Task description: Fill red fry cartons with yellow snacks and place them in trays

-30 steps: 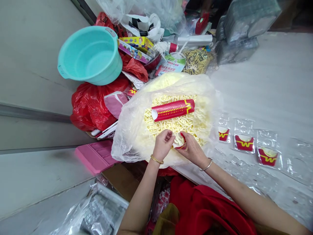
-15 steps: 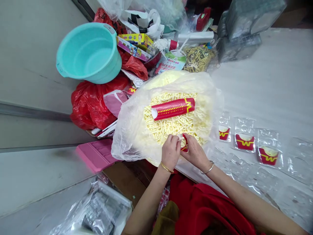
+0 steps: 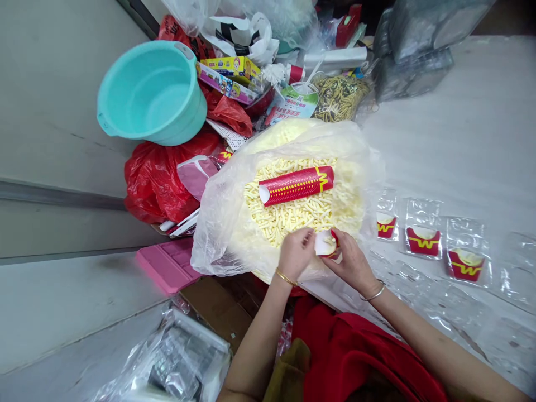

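Observation:
My right hand grips a small red fry carton, its white inner back turned up and a few pale pieces showing inside. Just left of the carton, my left hand has its fingers curled together; whatever they hold, if anything, is hidden. Both hands are over the near edge of a big clear plastic bag full of pale yellow fry-shaped sticks. On these sticks lies a nested stack of red fry cartons with yellow markings.
Filled red cartons in clear pouches lie in a row at right, among flat transparent pouches. A turquoise basin sits on red plastic bags at left, above a pink tray. Boxes and a bag of golden-green strands crowd the back.
My hands have moved apart; the right has shifted slightly right with the carton, whose white inside now shows. The left has come away from the carton.

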Available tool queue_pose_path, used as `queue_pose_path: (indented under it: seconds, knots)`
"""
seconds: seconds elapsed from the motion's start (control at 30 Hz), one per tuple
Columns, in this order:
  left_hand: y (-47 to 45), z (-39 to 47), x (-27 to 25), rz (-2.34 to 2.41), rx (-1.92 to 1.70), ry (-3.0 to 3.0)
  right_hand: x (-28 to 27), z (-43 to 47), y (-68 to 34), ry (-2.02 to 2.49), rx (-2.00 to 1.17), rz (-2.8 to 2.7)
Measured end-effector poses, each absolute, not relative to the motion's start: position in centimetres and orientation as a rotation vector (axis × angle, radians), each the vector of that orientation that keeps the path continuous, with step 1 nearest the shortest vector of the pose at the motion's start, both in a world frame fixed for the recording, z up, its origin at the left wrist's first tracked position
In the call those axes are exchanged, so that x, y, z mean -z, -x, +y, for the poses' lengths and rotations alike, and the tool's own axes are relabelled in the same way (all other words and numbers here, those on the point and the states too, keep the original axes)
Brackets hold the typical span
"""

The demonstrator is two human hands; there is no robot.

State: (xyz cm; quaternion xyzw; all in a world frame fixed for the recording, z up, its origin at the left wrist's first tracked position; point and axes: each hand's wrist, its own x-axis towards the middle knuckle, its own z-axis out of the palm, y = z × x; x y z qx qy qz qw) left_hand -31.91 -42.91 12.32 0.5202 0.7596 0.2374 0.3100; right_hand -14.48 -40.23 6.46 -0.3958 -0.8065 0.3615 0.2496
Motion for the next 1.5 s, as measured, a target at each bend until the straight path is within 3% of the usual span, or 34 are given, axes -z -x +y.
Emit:
queue_pose_path:
  seconds: [0.1,0.23,0.37,0.5,0.63,1.07,1.23,1.4,1.5]
  knots:
    - [35.6,-41.5,-10.9,2.500,-0.351,-1.168,-6.6,-39.9,14.7,1.081,-0.988,-2.171]
    - [37.6,-39.8,-8.9,2.576,-0.083,-1.139,-6.8,-39.9,15.0,1.077,-1.002,-2.183]
    - [38.3,-40.2,-9.0,2.421,-0.481,-1.054,-6.9,-39.7,15.0,1.098,-1.005,-2.184]
    - [38.2,-41.6,-11.3,1.887,-1.057,-0.693,-7.1,-39.4,15.9,1.107,-1.022,-2.186]
    - [36.1,-42.4,-13.0,1.546,-1.173,-0.551,-7.7,-39.4,18.0,1.045,-1.013,-2.173]
    - [33.1,-42.7,-14.2,1.990,-0.605,-1.429,-7.8,-39.6,17.8,1.030,-0.990,-2.227]
    - [29.5,-42.4,-13.2,1.927,-0.247,-1.706,-7.1,-40.4,16.7,0.908,-1.023,-2.234]
    - [31.5,-42.2,-12.5,1.671,-0.456,-1.578,-6.2,-40.4,15.2,0.950,-1.028,-2.221]
    - [35.1,-41.1,-11.7,1.908,-0.542,-1.606,-6.1,-39.9,15.0,1.018,-1.019,-2.195]
